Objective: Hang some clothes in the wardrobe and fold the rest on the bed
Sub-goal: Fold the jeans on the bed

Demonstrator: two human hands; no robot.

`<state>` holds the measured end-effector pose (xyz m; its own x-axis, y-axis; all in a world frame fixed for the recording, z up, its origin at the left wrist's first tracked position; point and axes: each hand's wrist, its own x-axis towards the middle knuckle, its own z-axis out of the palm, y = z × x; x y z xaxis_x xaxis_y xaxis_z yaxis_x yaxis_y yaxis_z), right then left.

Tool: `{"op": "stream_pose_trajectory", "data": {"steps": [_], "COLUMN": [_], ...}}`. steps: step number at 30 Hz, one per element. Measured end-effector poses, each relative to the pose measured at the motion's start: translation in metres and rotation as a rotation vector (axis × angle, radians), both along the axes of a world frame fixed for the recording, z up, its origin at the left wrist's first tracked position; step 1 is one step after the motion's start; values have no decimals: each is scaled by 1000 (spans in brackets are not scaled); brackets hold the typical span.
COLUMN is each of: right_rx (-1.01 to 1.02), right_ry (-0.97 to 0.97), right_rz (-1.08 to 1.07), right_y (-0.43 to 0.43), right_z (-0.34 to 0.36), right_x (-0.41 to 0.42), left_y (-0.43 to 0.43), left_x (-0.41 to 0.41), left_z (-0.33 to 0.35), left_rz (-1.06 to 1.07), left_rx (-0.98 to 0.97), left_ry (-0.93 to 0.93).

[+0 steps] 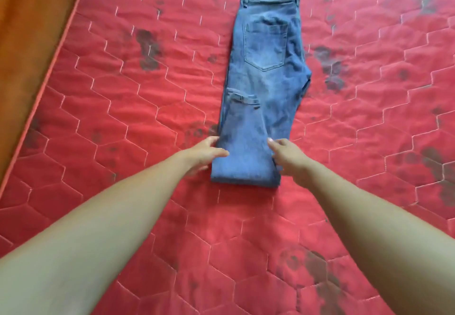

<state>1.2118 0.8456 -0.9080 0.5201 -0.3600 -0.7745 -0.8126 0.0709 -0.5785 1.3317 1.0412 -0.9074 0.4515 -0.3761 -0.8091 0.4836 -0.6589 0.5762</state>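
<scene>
The blue denim jeans (263, 80) lie on the red quilted mattress (123, 97) of the bed, legs together and doubled over. The left hand (206, 153) and right hand (288, 157) each pinch a side of the near folded end. A final fold seems left; the hanging part cannot be judged.

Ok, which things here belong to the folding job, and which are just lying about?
Job: jeans, folded lengthwise; left hand and right hand holding their near end; red mattress under them.
Just there: dark stains on the mattress; orange surface at left.
</scene>
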Motion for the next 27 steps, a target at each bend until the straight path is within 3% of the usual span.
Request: {"op": "stream_pose_trajectory", "data": {"steps": [4,7,12,15,20,27], "right_rx": [-227,-228,-411,-119,253,449], "right_ry": [34,64,-140,-232,62,269], "right_rz": [101,46,77,-169,-103,-126], "right_y": [22,21,19,20,26,60], "right_z": [-54,-54,-26,-16,-37,-53], "right_x": [-27,-28,-8,-11,-63,-142], "left_y": [9,11,-2,-3,27,77], "left_x": [-22,-32,-29,-31,-73,-137], "left_z": [-41,-44,-30,-27,-46,-56], "left_rz": [120,230,369,476,162,-59], "left_rx": [37,25,-93,-136,-11,42], "left_ry": [-132,-215,-354,-165,201,442]}}
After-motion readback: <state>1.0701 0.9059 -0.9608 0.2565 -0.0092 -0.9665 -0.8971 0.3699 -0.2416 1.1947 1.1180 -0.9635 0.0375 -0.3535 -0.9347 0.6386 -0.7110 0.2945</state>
